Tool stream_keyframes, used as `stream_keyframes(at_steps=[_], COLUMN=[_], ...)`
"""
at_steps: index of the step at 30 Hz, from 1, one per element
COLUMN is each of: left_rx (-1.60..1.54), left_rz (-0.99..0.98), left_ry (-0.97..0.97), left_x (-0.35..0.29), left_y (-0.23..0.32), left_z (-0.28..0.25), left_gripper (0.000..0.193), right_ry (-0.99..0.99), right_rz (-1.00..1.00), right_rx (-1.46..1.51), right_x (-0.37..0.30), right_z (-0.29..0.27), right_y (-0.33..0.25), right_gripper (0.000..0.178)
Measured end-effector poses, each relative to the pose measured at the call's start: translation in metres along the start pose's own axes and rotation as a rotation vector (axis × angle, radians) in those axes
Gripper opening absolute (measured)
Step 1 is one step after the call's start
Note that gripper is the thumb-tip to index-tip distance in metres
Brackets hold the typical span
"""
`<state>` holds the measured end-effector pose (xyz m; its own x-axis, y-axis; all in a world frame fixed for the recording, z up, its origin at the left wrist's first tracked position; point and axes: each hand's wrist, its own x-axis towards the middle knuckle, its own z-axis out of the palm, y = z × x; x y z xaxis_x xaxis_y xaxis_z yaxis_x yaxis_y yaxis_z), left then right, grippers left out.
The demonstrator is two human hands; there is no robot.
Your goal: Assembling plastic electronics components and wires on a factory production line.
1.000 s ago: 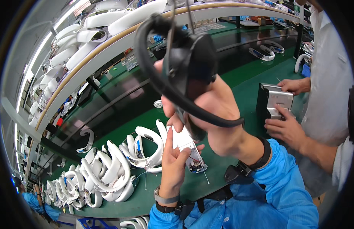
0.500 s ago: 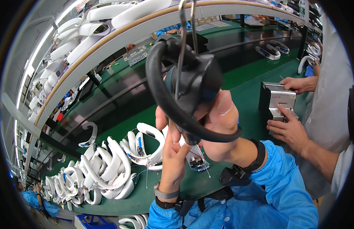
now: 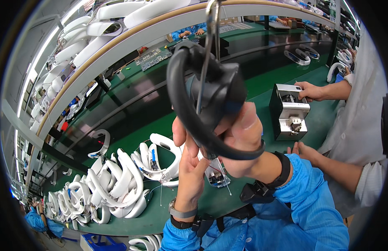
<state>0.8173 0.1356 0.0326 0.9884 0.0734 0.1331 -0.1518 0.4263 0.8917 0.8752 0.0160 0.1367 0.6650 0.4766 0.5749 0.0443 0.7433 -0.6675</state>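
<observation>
A black electric screwdriver (image 3: 221,94) hangs close before me from a metal hook (image 3: 209,46), its thick black cord looping down in front. My right hand (image 3: 244,140) is closed around its body, thumb on the near side. Just below, my left hand (image 3: 190,173) is raised with thumb and fingers drawn together; the screwdriver and my right hand hide its fingertips and whatever they hold. Beside that thumb, under the screwdriver, lies a white housing part (image 3: 211,169) with a small circuit board (image 3: 218,179) and thin wires. The screwdriver's tip is hidden.
Curved white housings (image 3: 118,184) are heaped at the left of the green table (image 3: 177,221). More lie on the overhead shelf (image 3: 131,35). At right, another person's hands (image 3: 313,91) are at a silver-and-black metal fixture (image 3: 291,113). A blue bin (image 3: 103,243) sits below.
The screwdriver and hook have shifted slightly right; my hands stay nearly in place. The other person's fixture has moved left and turned, and that person's lower hand has come off it.
</observation>
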Motion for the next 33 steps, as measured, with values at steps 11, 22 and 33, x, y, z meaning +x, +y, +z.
stream_keyframes(at_steps=[11,22,33], left_rx=[-0.006,-0.118,-0.056], left_rz=[-0.084,-0.12,-0.001], left_ry=[-0.035,0.082,0.109], left_x=[0.002,0.001,-0.005], left_y=[0.005,0.001,-0.004], left_z=[0.0,-0.002,0.002], left_gripper=[0.064,0.071,0.052], right_ry=[-0.015,-0.034,0.016], right_rz=[0.036,0.058,-0.067], right_rx=[-0.101,-0.209,-0.295], right_x=[0.003,0.005,0.01], right_z=[0.007,0.017,0.017], right_y=[0.001,0.003,-0.013], right_gripper=[0.104,0.103,0.09])
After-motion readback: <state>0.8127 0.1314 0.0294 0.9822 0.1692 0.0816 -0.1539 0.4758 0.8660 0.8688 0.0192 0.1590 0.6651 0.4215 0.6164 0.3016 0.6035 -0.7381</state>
